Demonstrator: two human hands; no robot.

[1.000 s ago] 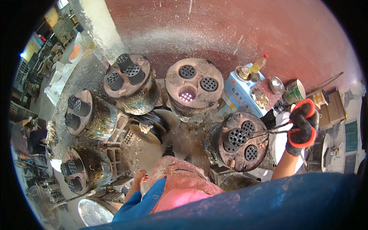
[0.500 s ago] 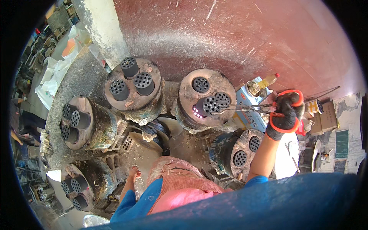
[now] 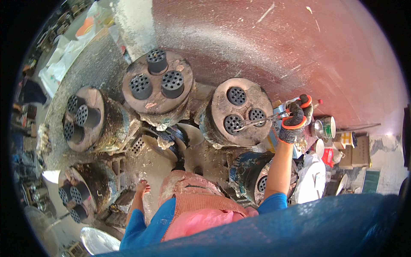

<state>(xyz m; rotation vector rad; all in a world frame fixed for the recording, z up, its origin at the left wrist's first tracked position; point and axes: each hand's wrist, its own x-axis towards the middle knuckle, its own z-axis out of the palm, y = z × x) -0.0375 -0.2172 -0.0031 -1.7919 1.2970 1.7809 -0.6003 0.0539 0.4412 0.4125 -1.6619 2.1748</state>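
Observation:
In a black glove with orange trim, my right hand [image 3: 294,119] is closed round metal tongs [image 3: 269,118]. Their tips touch the top of a black honeycomb coal briquette [image 3: 233,123], which sits low in the front left hole of a round stove [image 3: 250,135]. Two more briquettes fill that stove's other holes, a rear one [image 3: 236,96] and a right one [image 3: 257,115]. Bare and empty, my left hand [image 3: 142,187] hangs low beside my apron, its fingers loosely apart.
Several similar stoves stand around me, including one at the back [image 3: 141,96], one at the left [image 3: 81,124] and one at near right [image 3: 257,180]. Briquettes stick up from the left ones. A red wall [image 3: 239,38] rises behind; buckets [image 3: 327,127] and boxes [image 3: 359,150] stand at right.
The briquette, tilted with its glowing lower end showing, has gone down into the front left hole. My right hand has moved left with the tongs. The view has shifted slightly.

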